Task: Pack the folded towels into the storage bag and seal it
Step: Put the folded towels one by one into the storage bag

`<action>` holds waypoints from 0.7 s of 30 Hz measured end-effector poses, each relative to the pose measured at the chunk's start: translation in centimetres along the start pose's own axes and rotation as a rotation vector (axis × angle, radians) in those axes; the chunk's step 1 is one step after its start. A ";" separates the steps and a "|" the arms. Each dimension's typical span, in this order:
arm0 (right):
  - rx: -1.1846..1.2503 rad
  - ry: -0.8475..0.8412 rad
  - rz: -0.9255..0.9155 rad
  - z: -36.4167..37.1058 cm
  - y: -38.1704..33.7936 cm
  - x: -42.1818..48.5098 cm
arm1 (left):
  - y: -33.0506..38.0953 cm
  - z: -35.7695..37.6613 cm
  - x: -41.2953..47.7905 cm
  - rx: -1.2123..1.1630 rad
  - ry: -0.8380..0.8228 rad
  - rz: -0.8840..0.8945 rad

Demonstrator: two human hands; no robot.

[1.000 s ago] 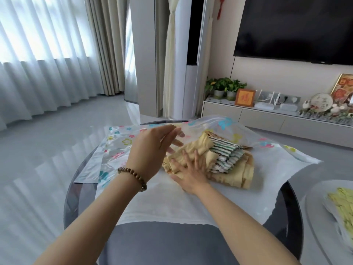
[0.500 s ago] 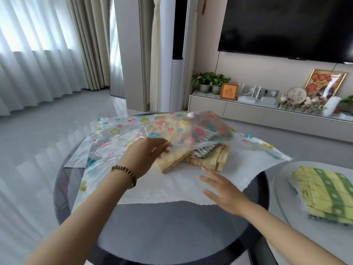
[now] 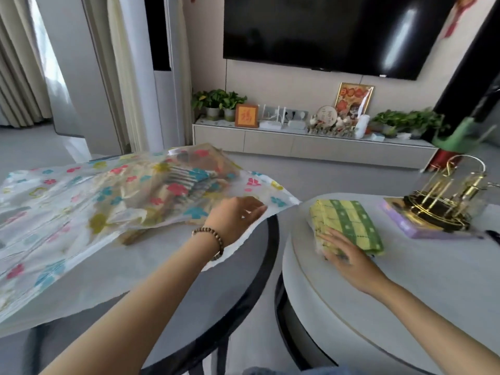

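Two counters: a dark-rimmed round counter (image 3: 259, 269) at 9 o'clock and a pale round counter (image 3: 405, 288) at 3 o'clock, just beside each other.
Bag: a clear flower-printed bag (image 3: 67, 201) lies across the dark-rimmed counter, its mouth toward 3 o'clock, its white lower sheet spread past the counter's rim.
Towels in bag: a folded stack (image 3: 178, 185), tan with a striped one on top, shows through the upper film near the bag's far side, at about 11 o'clock from the left hand.
Left hand: the left hand (image 3: 235, 220) holds the upper film's edge at the bag's mouth, fingers curled around it and pointing to 3 o'clock; a bead bracelet (image 3: 213, 239) sits on the wrist.
Loose towel: a folded yellow-and-green towel (image 3: 349, 226) lies on the pale counter, well apart from the bag's stack.
Right hand: the right hand (image 3: 349, 258) lies flat on the near end of that towel, fingers spread and pointing to 10 o'clock; whether the thumb is under the towel cannot be told.
Beyond the towel: a gold wire stand (image 3: 443, 204) on a lilac book (image 3: 414, 228) at 2 o'clock.
Far wall: a television (image 3: 324, 31) above a low cabinet (image 3: 311, 144) with potted plants (image 3: 216, 100) at 12 o'clock.
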State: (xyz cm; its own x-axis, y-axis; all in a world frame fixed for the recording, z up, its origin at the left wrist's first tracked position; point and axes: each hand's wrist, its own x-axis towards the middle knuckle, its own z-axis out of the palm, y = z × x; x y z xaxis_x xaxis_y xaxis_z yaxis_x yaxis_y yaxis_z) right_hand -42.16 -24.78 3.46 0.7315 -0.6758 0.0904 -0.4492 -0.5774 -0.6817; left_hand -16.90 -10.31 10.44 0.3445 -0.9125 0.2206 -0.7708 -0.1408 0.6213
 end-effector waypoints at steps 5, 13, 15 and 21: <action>-0.023 0.163 0.088 -4.1 5.0 1.3 | 3.5 8.5 4.4 -0.106 -0.151 -0.025; 0.086 0.235 0.407 -7.9 11.0 4.9 | 5.6 18.7 10.1 -0.351 -0.353 -0.247; 0.182 0.237 0.504 -8.3 11.6 6.4 | 5.7 20.1 11.6 -0.415 -0.367 -0.318; 0.408 0.175 0.662 -8.0 12.6 9.8 | 5.3 22.7 14.0 -0.532 -0.403 -0.477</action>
State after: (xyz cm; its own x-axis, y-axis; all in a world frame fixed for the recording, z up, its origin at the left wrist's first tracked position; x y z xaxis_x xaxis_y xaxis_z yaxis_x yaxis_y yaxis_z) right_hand -44.81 -42.35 1.54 0.2719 -0.9016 -0.3365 -0.5138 0.1596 -0.8429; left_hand -28.32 -32.54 -0.21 0.2741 -0.8829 -0.3812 -0.1978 -0.4397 0.8761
